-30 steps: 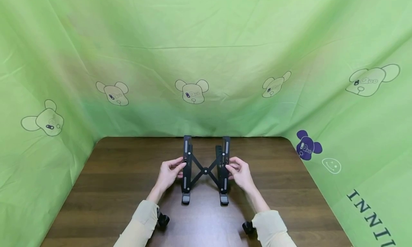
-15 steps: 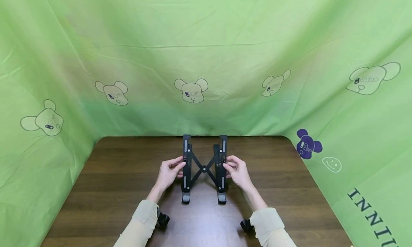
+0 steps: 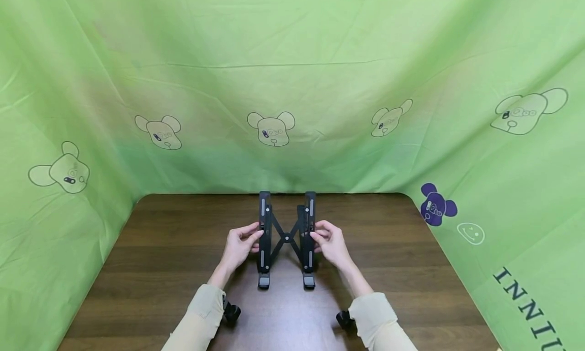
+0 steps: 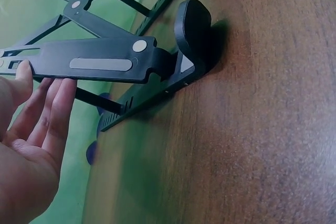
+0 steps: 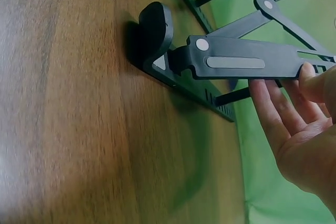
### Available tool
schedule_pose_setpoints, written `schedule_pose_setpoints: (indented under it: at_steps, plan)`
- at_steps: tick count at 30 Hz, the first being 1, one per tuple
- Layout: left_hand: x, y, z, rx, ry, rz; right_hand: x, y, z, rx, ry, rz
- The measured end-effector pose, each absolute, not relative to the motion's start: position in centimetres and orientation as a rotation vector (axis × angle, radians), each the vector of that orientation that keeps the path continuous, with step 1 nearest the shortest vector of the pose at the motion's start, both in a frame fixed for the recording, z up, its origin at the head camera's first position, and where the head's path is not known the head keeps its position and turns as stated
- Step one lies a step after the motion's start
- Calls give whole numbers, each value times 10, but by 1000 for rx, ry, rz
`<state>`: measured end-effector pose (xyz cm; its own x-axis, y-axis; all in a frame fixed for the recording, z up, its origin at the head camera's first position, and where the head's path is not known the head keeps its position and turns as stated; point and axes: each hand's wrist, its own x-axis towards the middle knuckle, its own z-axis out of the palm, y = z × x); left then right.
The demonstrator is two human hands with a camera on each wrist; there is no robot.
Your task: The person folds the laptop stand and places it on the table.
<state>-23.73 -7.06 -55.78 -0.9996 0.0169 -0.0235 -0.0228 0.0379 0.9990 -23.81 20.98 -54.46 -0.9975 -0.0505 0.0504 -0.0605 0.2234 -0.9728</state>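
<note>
A black folding laptop stand (image 3: 265, 249) stands near the table's far edge, its two side rails joined by crossed bars that meet at a round pivot. My left hand (image 3: 238, 247) holds the left rail, thumb on top and fingers under its outer edge, as the left wrist view shows on the rail (image 4: 52, 59). On the other side, my right hand (image 3: 332, 244) pinches the right rail (image 5: 278, 61) the same way. Grey pads line the rails, and upturned lips (image 5: 157, 30) stick up at the near ends. The slotted base bars rest on the wood.
The brown wooden table (image 3: 183, 269) extends to both sides and toward me. A green printed curtain (image 3: 292, 87) hangs close behind its far edge and along both sides. Dark wrist cameras sit below each sleeve, the left camera (image 3: 231, 313) and right camera (image 3: 344, 319).
The right rail has slid left toward the left rail, with my right hand on it. The crossed bars have narrowed. My left hand and the left rail have stayed almost in place.
</note>
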Motion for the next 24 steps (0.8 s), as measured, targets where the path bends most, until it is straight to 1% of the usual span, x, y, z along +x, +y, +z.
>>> schedule_pose_setpoints:
  at_steps: [24]
  plan:
    - [-236, -70, -557, -19, 2287, 2124, -238, 186, -545, 158, -2432, 1998]
